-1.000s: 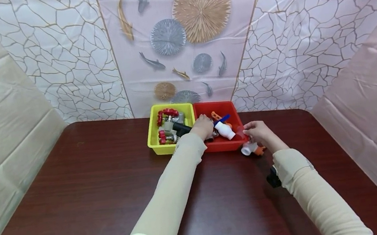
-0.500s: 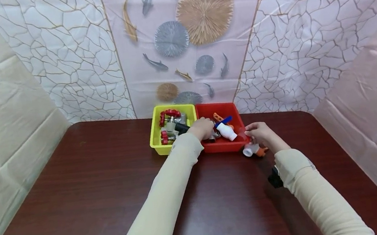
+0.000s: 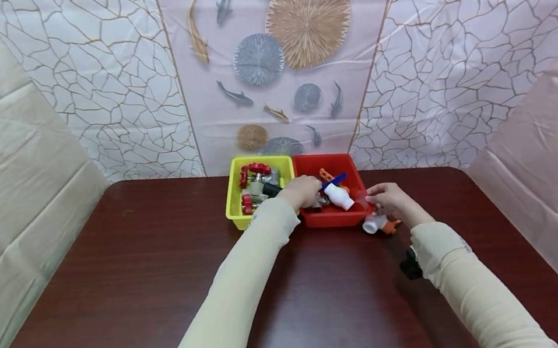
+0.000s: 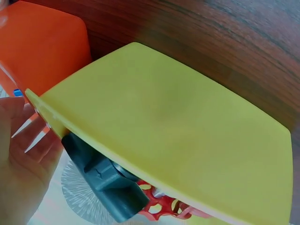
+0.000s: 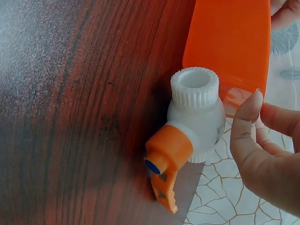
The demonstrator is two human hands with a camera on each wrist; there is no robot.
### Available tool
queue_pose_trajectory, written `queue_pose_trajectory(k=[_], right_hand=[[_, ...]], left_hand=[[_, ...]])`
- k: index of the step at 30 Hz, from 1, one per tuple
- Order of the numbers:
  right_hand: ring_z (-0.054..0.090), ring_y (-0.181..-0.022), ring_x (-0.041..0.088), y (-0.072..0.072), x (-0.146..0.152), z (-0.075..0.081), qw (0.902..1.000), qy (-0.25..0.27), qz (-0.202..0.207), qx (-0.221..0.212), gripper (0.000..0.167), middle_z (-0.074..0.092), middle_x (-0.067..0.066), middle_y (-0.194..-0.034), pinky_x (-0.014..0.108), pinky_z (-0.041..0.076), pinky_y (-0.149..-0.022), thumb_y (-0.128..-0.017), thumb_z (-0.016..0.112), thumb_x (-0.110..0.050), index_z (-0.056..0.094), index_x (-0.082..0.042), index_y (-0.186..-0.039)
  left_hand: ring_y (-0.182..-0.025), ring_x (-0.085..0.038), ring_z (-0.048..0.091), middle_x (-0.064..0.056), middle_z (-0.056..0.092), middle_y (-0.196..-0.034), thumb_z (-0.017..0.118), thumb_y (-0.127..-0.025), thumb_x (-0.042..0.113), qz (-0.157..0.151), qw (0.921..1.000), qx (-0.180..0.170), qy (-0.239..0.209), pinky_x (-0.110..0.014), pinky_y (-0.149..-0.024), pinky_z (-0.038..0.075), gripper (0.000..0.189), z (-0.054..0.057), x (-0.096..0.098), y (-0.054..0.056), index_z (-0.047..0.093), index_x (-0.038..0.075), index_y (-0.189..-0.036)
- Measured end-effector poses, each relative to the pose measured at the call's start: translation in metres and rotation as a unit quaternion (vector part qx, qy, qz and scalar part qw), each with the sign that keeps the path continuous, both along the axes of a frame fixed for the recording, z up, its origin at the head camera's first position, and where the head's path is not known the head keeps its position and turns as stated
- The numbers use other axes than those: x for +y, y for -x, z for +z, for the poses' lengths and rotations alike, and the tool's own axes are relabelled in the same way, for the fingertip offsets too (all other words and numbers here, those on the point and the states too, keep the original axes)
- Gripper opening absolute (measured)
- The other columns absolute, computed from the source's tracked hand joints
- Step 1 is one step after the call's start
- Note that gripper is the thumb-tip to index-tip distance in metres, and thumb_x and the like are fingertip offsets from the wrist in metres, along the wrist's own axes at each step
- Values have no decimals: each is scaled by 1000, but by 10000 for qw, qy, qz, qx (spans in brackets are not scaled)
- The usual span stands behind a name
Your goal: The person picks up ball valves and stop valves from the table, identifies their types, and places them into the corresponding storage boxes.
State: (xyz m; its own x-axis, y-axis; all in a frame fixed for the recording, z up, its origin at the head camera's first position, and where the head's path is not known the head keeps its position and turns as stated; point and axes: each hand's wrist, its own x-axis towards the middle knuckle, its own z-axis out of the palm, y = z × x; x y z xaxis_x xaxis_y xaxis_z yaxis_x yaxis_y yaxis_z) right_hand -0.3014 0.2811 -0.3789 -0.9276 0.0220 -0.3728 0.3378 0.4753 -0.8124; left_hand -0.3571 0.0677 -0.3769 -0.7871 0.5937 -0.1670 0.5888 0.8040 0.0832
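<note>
In the head view my left hand (image 3: 303, 191) reaches over where the yellow bin (image 3: 239, 219) meets the red bin (image 3: 335, 219). Its fingers bend down among the parts on the red side, fingertips hidden; I cannot tell what they hold. The left wrist view shows those fingers behind the yellow rim, beside a dark grey plastic fitting (image 4: 105, 173). My right hand (image 3: 391, 203) pinches the red bin's front right corner between thumb and fingers, where a clear patch (image 5: 236, 97) shows. Just below that hand, a white ball valve (image 5: 199, 117) with an orange handle lies on the table.
Inside the red bin are a white valve (image 3: 339, 196) with a blue handle (image 3: 334, 181) and an orange-handled part (image 3: 327, 176). Red-wheeled valves (image 3: 258, 168) fill the yellow bin. Both bins stand at the dark wooden table's (image 3: 163, 260) back edge, before a patterned backdrop (image 3: 258, 59).
The whole head view has shifted slightly right and down. My left hand has flattened and edged slightly left relative to the bins. The right hand keeps its place at the red bin's corner.
</note>
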Motion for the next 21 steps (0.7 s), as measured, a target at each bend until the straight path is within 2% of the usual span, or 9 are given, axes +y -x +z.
queue_pose_trajectory(k=[5, 8, 13, 17, 21], right_hand=[[51, -61, 8, -1, 0, 0, 10000, 19, -56, -52, 41, 52, 0, -82, 24, 54, -63, -98, 47, -11, 39, 9, -133], [53, -61, 8, -3, -1, 2, 9999, 66, -135, -24, 42, 53, 1, -84, 24, 54, -63, -98, 47, -11, 38, 9, -134], [54, -60, 8, -3, -2, 1, 9992, 147, -333, 134, 40, 54, 6, -89, 24, 55, -63, -97, 50, -11, 41, 9, -130], [55, -58, 10, -2, 0, -3, 9987, 316, -313, 251, 38, 54, 8, -86, 25, 55, -60, -94, 56, -14, 47, 10, -123], [55, -58, 7, -6, -4, -2, 9990, 52, -340, 275, 40, 55, 6, -87, 24, 55, -62, -96, 51, -12, 44, 10, -127]], left_hand=[[-100, -19, 58, -6, 63, -111, 47, -97, 17, -57, 9991, 222, -354, -31, -92, 48, 25, 0, -6, -3, 65, 10, -113], [-102, -19, 59, -6, 65, -112, 47, -97, 17, -46, 9973, 299, -672, -31, -92, 49, 28, 0, -11, -4, 66, 10, -117], [-110, -19, 58, -5, 65, -120, 49, -97, 17, 36, 9922, 232, -1228, -32, -99, 46, 31, 5, -18, -6, 63, 10, -124], [-108, -18, 59, -6, 65, -117, 49, -97, 17, -33, 9918, 262, -1248, -32, -97, 47, 31, 6, -22, -11, 64, 9, -122], [-102, -19, 60, -6, 65, -111, 50, -97, 18, -235, 9918, 441, -1174, -32, -92, 49, 29, 7, -22, -18, 65, 9, -119]])
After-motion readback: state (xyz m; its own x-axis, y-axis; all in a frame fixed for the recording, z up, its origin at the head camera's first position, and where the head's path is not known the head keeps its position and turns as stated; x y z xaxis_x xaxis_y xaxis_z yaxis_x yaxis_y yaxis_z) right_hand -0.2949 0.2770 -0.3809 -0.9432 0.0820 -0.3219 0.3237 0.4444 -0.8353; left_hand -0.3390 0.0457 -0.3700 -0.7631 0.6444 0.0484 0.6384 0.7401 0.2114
